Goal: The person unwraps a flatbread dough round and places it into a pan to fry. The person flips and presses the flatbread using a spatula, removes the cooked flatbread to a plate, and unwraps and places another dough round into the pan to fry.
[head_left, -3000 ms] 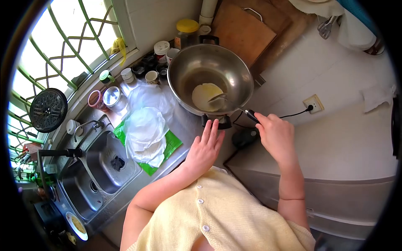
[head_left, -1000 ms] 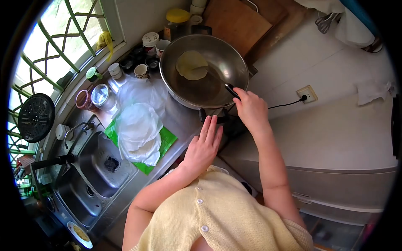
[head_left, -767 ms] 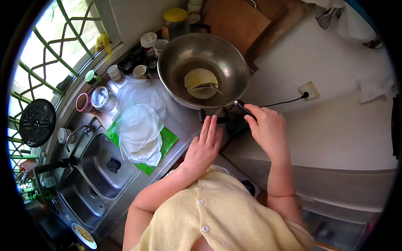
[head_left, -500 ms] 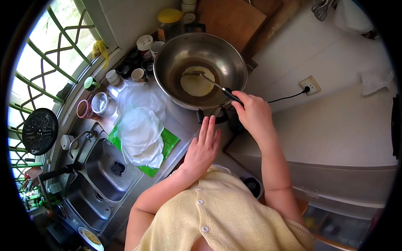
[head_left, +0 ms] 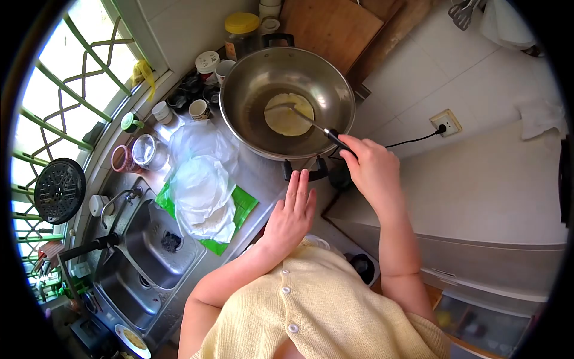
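Observation:
My right hand [head_left: 372,169] is closed around the black handle of a metal spatula [head_left: 317,127], whose head rests on a flatbread [head_left: 288,122]. The pale round flatbread lies at the bottom of a large steel wok [head_left: 251,78] with black side handles. My left hand [head_left: 292,214] holds nothing; its fingers are stretched out flat, with the fingertips at the wok's near handle [head_left: 317,170]. Whether they touch the handle I cannot tell.
Crumpled translucent plastic sheets [head_left: 203,194] over a green bag [head_left: 245,208] lie left of the wok. Farther left is a double steel sink [head_left: 149,239]. Jars and cups [head_left: 199,109] line the window side. Wooden boards [head_left: 329,30] lean behind the wok. A plugged cord [head_left: 412,141] runs along the right wall.
My right hand and the spatula have shifted slightly right and down. The flatbread sits a little farther right and up in the wok. My left hand has barely moved.

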### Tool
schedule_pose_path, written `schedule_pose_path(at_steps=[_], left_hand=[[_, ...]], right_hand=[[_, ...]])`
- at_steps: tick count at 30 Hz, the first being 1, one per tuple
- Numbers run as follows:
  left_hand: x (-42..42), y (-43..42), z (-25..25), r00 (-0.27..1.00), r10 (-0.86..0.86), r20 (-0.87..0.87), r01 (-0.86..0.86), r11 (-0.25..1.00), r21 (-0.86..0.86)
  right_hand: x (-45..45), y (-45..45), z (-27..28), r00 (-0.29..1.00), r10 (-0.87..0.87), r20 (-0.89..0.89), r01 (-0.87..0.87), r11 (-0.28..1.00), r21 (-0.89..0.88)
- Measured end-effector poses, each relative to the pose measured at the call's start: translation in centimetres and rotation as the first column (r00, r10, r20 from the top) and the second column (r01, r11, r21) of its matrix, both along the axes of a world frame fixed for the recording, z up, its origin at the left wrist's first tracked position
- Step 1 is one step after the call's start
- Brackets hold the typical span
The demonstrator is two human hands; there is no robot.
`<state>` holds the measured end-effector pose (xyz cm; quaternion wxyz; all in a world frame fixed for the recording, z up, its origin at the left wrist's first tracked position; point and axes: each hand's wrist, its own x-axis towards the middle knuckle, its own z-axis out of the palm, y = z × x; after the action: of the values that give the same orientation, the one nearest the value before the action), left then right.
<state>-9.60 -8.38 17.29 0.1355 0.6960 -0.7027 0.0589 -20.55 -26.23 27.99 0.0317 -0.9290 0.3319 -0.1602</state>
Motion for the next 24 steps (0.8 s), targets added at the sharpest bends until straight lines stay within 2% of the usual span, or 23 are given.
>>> schedule_pose_path(at_steps=[6, 9, 16, 19, 24], left_hand=[[0.3, 0.2, 0.0, 0.999, -0.009, 0.036, 0.008, 1.0, 0.025], [0.3, 0.2, 0.1, 0.999, -0.006, 0.049, 0.004, 0.999, 0.04], [0.1, 0.1, 0.4, 0.999, 0.0, 0.048, -0.002, 0.999, 0.035], [0.1, 0.2, 0.4, 0.998, 0.007, 0.063, -0.01, 0.999, 0.041], [-0.2, 0.1, 0.2, 0.999, 0.022, 0.042, -0.025, 0.998, 0.064]], right_hand=[[1.1, -1.3, -1.3, 0.995, -0.079, -0.06, 0.077, 0.996, -0.036], [-0.6, -0.1, 0.7, 0.991, -0.065, -0.114, 0.053, 0.993, -0.104], [-2.1, 2.6, 4.5, 0.986, -0.026, -0.167, 0.017, 0.998, -0.055], [-1.1, 2.0, 3.1, 0.987, 0.006, -0.162, -0.008, 1.0, -0.013], [1.7, -1.0, -0.7, 0.996, -0.043, -0.083, 0.037, 0.996, -0.079]])
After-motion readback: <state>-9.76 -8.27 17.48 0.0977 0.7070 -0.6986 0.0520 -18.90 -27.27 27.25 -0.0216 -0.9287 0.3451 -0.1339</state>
